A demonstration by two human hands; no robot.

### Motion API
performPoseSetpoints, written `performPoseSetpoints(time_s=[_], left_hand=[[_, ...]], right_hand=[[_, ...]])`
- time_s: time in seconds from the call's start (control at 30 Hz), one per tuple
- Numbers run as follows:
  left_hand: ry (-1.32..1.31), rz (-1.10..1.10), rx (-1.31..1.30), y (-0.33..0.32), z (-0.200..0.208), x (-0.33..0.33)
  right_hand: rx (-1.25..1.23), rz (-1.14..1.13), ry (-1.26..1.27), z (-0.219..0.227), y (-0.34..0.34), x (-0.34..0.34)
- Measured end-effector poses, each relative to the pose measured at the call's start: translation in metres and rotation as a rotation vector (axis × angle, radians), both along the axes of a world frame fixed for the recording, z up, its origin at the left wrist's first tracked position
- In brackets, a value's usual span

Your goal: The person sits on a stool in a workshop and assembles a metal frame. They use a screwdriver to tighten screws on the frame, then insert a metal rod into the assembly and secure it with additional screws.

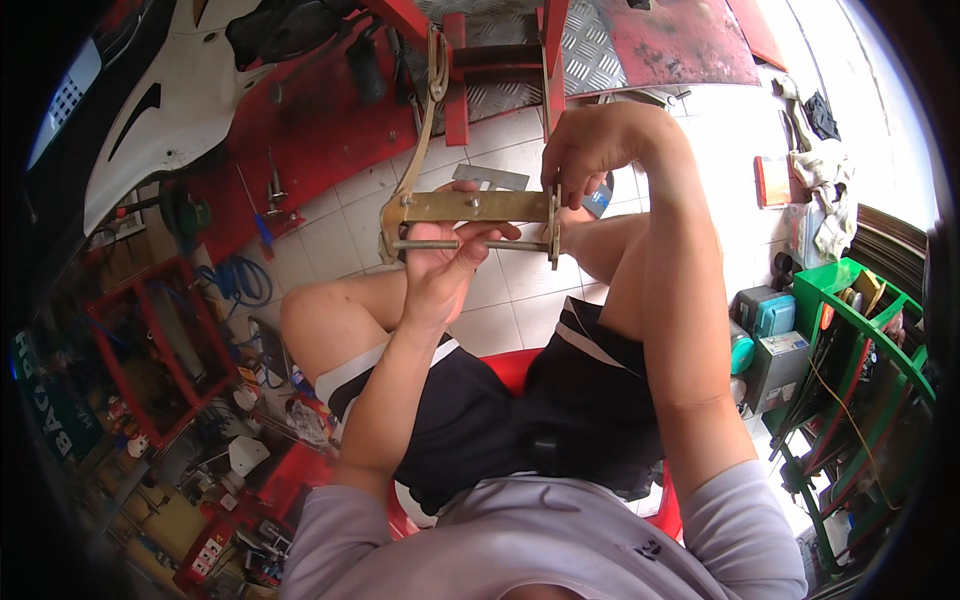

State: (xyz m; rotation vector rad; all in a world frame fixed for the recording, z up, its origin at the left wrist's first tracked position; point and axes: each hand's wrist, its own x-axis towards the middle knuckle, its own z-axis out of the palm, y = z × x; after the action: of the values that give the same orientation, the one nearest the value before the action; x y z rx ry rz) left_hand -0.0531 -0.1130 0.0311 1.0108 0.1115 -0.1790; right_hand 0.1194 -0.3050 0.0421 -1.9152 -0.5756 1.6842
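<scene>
A brass-coloured metal bracket (430, 208) is held level in front of my knees, its flat crossbar carrying two round studs. Below the crossbar runs a thin threaded-looking rod (515, 246), ending at an upright plate (555, 230) on the right. A long curved arm (425, 135) rises from the bracket's left end. My left hand (442, 268) is closed round the middle, with fingers behind the crossbar and at the rod. My right hand (605, 145) bends down over the top of the end plate, fingers pinched together; whatever they grip there is hidden.
Beyond the bracket stands a red metal frame (455, 80) on a red and chequer-plate platform (590, 50). A grey flat piece (490, 178) lies on the tiled floor. At right is a green rack (860, 320) beside tool cases (775, 370); at left, a blue coiled hose (240, 282).
</scene>
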Motion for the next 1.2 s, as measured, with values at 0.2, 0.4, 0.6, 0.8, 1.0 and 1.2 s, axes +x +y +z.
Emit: performPoseSetpoints(time_s=[0.2, 0.4, 0.6, 0.8, 1.0, 1.2], left_hand=[[0.017, -0.005, -0.011, 0.003, -0.004, -0.001], [0.035, -0.021, -0.082, 0.006, -0.005, 0.001], [0.070, -0.031, -0.077, 0.002, -0.005, 0.001], [0.112, -0.051, -0.001, -0.002, -0.010, -0.001], [0.166, -0.015, -0.048, -0.004, -0.016, -0.007], [0.374, 0.090, -0.265, -0.009, -0.036, -0.014]], right_hand=[[0.002, -0.013, -0.017, -0.004, 0.002, 0.000], [0.098, -0.018, -0.117, 0.024, -0.001, 0.003], [0.390, -0.196, 0.037, 0.002, -0.018, 0.005], [0.487, -0.261, 0.065, 0.015, -0.023, 0.012], [0.446, -0.301, 0.109, 0.018, -0.021, 0.012], [0.216, -0.086, 0.034, 0.012, -0.004, 0.005]])
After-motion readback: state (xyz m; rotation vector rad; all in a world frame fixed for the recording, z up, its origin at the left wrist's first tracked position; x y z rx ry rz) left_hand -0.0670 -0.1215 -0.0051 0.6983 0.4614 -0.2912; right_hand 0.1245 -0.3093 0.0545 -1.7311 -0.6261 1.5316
